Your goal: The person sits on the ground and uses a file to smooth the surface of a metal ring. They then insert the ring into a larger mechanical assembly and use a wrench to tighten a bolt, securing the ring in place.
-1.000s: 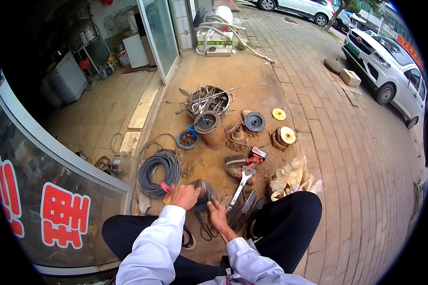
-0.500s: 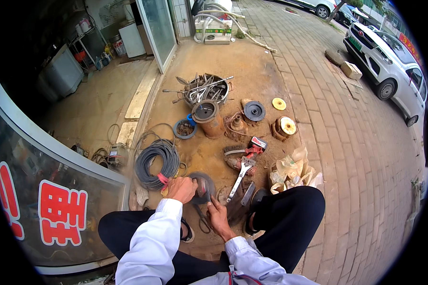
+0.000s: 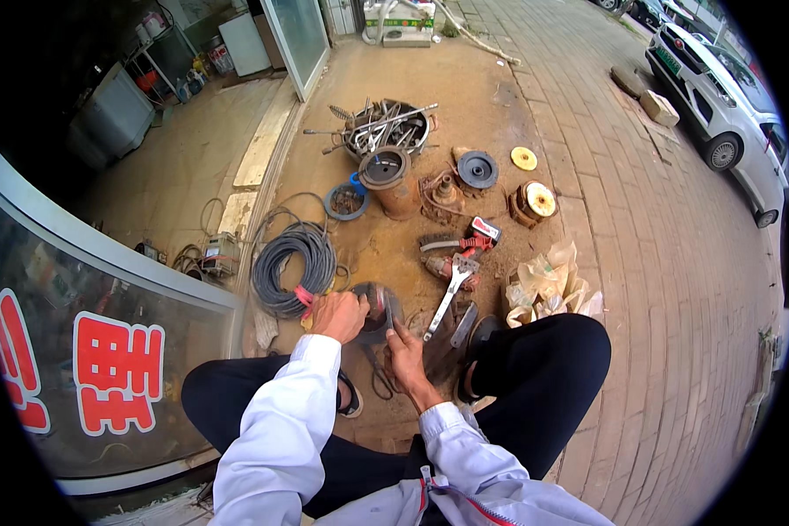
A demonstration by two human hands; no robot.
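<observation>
My right hand (image 3: 406, 352) grips the dark, round part (image 3: 380, 316) low before me, my left hand (image 3: 339, 316) curls against it, its hold unclear, and with the rusty, flanged metal cylinder (image 3: 399, 195) standing apart, I judge the work unfinished.

- One fisheye, left of a pair, worn on my head; upright, unmirrored.
- Facing: down and forward, my left hand (image 3: 338, 316) and right hand (image 3: 407, 355) near centre.
- Range: my sleeves (image 3: 276, 430) closest, at lower edge; white car (image 3: 721, 110) distant, toward upper right rim.
</observation>
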